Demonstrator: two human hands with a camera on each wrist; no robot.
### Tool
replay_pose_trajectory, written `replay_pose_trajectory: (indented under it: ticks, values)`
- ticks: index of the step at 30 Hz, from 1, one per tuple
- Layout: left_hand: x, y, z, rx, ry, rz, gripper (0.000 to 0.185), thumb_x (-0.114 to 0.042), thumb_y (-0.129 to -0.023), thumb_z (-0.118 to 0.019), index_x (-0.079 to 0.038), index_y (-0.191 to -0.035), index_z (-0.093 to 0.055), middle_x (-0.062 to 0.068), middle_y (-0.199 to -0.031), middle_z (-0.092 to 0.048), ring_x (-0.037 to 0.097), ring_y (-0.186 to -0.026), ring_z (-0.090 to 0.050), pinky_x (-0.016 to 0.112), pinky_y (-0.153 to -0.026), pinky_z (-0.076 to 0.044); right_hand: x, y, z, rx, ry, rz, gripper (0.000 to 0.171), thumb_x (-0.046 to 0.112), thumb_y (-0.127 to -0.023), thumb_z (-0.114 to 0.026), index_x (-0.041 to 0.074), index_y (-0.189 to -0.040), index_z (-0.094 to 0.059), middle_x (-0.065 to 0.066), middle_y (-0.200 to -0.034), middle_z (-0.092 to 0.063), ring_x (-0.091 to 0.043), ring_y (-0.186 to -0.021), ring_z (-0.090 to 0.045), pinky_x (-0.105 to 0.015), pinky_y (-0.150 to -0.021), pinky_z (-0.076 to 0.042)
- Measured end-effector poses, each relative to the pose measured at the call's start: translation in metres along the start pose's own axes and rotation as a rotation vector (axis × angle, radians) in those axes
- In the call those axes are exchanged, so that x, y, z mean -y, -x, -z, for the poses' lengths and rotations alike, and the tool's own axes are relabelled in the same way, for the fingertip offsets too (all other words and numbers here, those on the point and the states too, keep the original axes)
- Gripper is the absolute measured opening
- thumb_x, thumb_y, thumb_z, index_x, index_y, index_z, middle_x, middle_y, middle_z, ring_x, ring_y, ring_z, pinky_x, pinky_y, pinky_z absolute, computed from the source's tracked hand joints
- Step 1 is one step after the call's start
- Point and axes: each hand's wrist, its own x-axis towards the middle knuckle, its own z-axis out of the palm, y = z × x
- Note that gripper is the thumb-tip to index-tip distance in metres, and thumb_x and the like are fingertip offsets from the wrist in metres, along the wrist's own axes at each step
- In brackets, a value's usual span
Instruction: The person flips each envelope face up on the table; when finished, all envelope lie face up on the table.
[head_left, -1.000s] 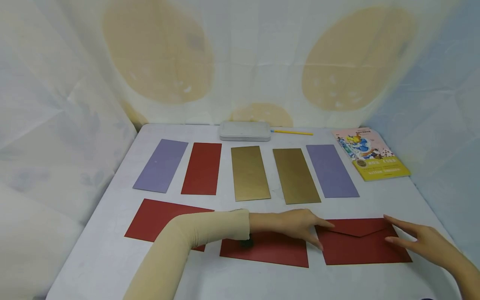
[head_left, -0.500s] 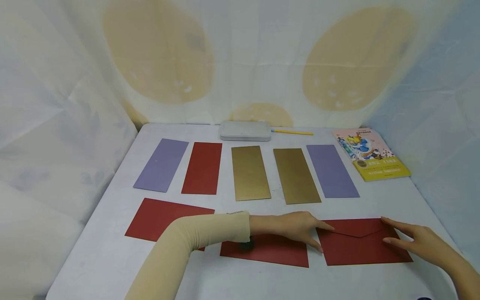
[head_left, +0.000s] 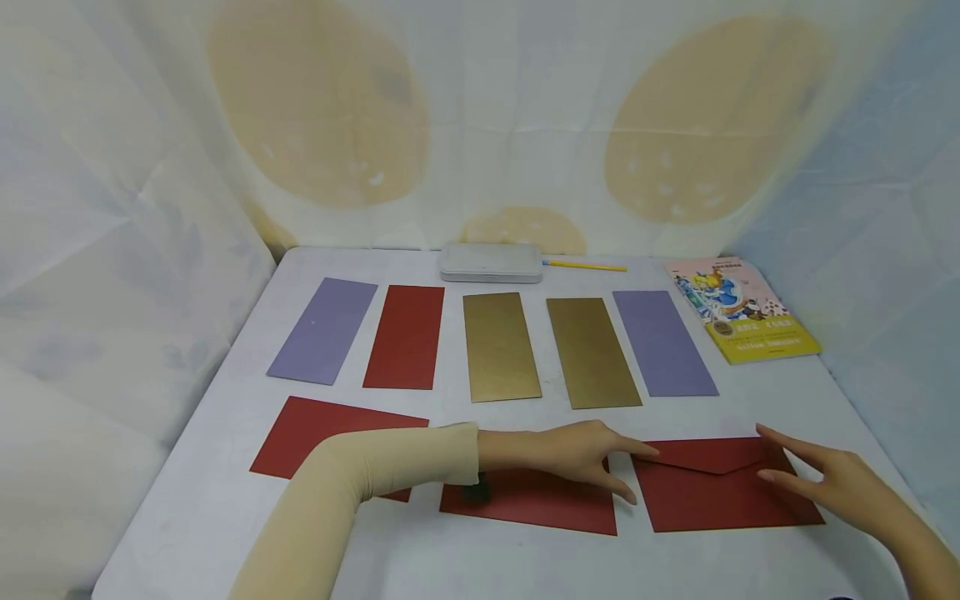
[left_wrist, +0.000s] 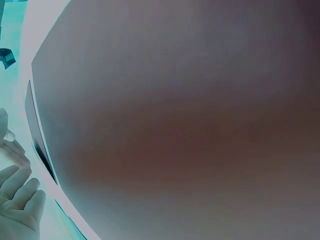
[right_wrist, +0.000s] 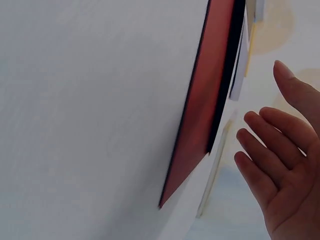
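Left hand [head_left: 573,454] flat, fingers straight on red envelope [head_left: 723,487], right hand [head_left: 832,482] spread at its right edge

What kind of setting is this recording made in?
Probably a staged tabletop recording booth: a white table enclosed by draped fabric backdrop, with coloured paper strips and red envelopes laid in rows.

Three dark red paper envelopes [head_left: 727,483] lie in the near row. Behind them lie five long paper slips: two purple [head_left: 324,331], two gold [head_left: 500,346] and one red [head_left: 406,337]. At the back are one grey case [head_left: 491,262], one yellow pencil [head_left: 585,266] and one picture book [head_left: 741,308].
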Motion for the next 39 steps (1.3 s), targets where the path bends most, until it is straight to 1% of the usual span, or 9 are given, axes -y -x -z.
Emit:
replay_pose_trajectory:
  ticks: [5, 9, 12, 15, 18, 22, 29, 34, 39]
  values:
    - [0.000, 0.018, 0.004, -0.017, 0.033, 0.003, 0.068, -0.040, -0.085, -0.073, -0.018, -0.144, -0.047, -0.008, -0.071, -0.054, 0.003, -0.054, -0.021, 0.013, -0.058, -0.028, 0.017, 0.000, 0.001, -0.064, -0.014, 0.096, 0.074, 0.041, -0.083, -0.075, -0.001, -0.138, -0.049, -0.032, -0.124, -0.056, -0.051, -0.109, -0.053, -0.061, -0.080, -0.046]
    - [0.001, 0.036, 0.006, -0.038, 0.056, 0.035, 0.070, -0.041, -0.085, -0.073, -0.018, -0.145, -0.046, -0.007, -0.085, -0.063, 0.002, -0.059, -0.024, 0.011, -0.064, -0.032, 0.032, -0.001, 0.002, -0.113, -0.038, 0.185, 0.069, 0.035, -0.082, -0.077, 0.003, -0.137, -0.053, -0.026, -0.122, -0.061, -0.047, -0.107, -0.057, -0.058, -0.079, -0.048]
    - [0.003, 0.049, 0.007, -0.063, 0.082, 0.047, 0.070, -0.041, -0.085, -0.073, -0.017, -0.145, -0.046, -0.007, -0.111, -0.066, -0.001, -0.070, -0.039, 0.008, -0.077, -0.036, 0.044, -0.003, 0.002, -0.113, -0.049, 0.216, 0.071, 0.037, -0.081, -0.078, 0.004, -0.138, -0.052, -0.024, -0.123, -0.061, -0.046, -0.109, -0.056, -0.056, -0.080, -0.049]
    - [0.005, 0.063, 0.008, -0.079, 0.113, 0.053, 0.069, -0.039, -0.085, -0.073, -0.016, -0.144, -0.046, -0.006, -0.122, -0.063, -0.003, -0.094, -0.053, 0.009, -0.089, -0.036, 0.056, -0.006, 0.002, -0.118, -0.057, 0.257, 0.071, 0.036, -0.080, -0.078, 0.006, -0.139, -0.052, -0.022, -0.123, -0.061, -0.045, -0.110, -0.057, -0.054, -0.080, -0.049]
    - [0.006, 0.076, 0.009, -0.082, 0.130, 0.063, 0.069, -0.039, -0.086, -0.073, -0.016, -0.145, -0.045, -0.005, -0.135, -0.056, -0.001, -0.113, -0.052, 0.011, -0.094, -0.036, 0.068, -0.008, 0.001, -0.134, -0.055, 0.313, 0.071, 0.034, -0.079, -0.079, 0.009, -0.140, -0.052, -0.019, -0.123, -0.063, -0.042, -0.109, -0.058, -0.051, -0.080, -0.050]
    - [0.007, 0.094, 0.010, -0.089, 0.137, 0.083, 0.069, -0.041, -0.086, -0.072, -0.017, -0.145, -0.044, -0.006, -0.139, -0.053, 0.000, -0.119, -0.049, 0.013, -0.095, -0.036, 0.081, -0.012, -0.001, -0.142, -0.039, 0.375, 0.072, 0.032, -0.079, -0.080, 0.014, -0.142, -0.051, -0.014, -0.124, -0.063, -0.036, -0.108, -0.060, -0.047, -0.080, -0.052]
    - [0.009, 0.127, 0.012, -0.195, 0.150, 0.133, 0.068, -0.041, -0.085, -0.073, -0.017, -0.144, -0.047, -0.004, -0.137, -0.055, 0.004, -0.114, -0.054, 0.019, -0.093, -0.042, 0.106, -0.019, -0.007, -0.157, -0.036, 0.481, 0.074, 0.029, -0.076, -0.083, 0.015, -0.142, -0.051, -0.007, -0.130, -0.061, -0.027, -0.112, -0.061, -0.036, -0.080, -0.054]
    - [0.008, 0.151, 0.016, -0.284, 0.148, 0.176, 0.067, -0.036, -0.085, -0.075, -0.013, -0.142, -0.049, -0.001, -0.138, -0.054, 0.006, -0.126, -0.048, 0.022, -0.098, -0.041, 0.124, -0.022, -0.011, -0.091, -0.089, 0.535, 0.075, 0.023, -0.077, -0.082, 0.016, -0.144, -0.048, -0.008, -0.133, -0.059, -0.030, -0.115, -0.058, -0.036, -0.081, -0.054]
    - [0.002, 0.173, 0.017, -0.344, 0.174, 0.231, 0.067, -0.035, -0.085, -0.075, -0.015, -0.143, -0.048, -0.003, -0.139, -0.053, 0.006, -0.127, -0.047, 0.026, -0.099, -0.041, 0.139, -0.027, -0.016, -0.012, -0.132, 0.560, 0.073, 0.025, -0.081, -0.079, 0.019, -0.145, -0.046, -0.005, -0.135, -0.057, -0.028, -0.118, -0.057, -0.036, -0.083, -0.053]
